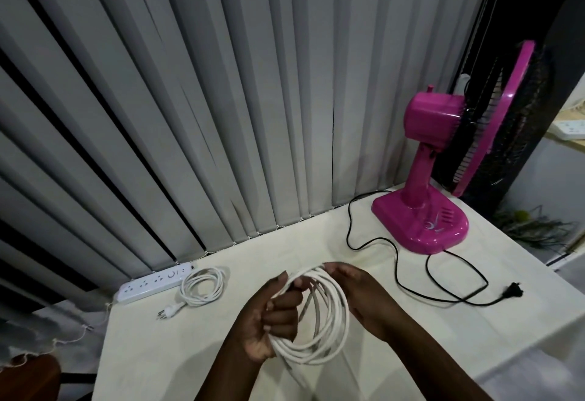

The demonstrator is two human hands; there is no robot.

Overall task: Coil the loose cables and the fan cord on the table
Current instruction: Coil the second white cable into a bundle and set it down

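Both hands on white cable coil (pixel 319 315): left hand (pixel 272 321) fisted; right hand (pixel 357 293) curled.

Left hand (pixel 273 315) curled gripping, right hand (pixel 357 293) pinching, both raised.

The power strip (pixel 154 283) lay at the table's (pixel 190 353) back left, its coiled cord (pixel 202 285) just right of it. The fan (pixel 443 160) stood at the back right, its cord (pixel 411 277) trailing loose in front, before the blinds (pixel 190 100).
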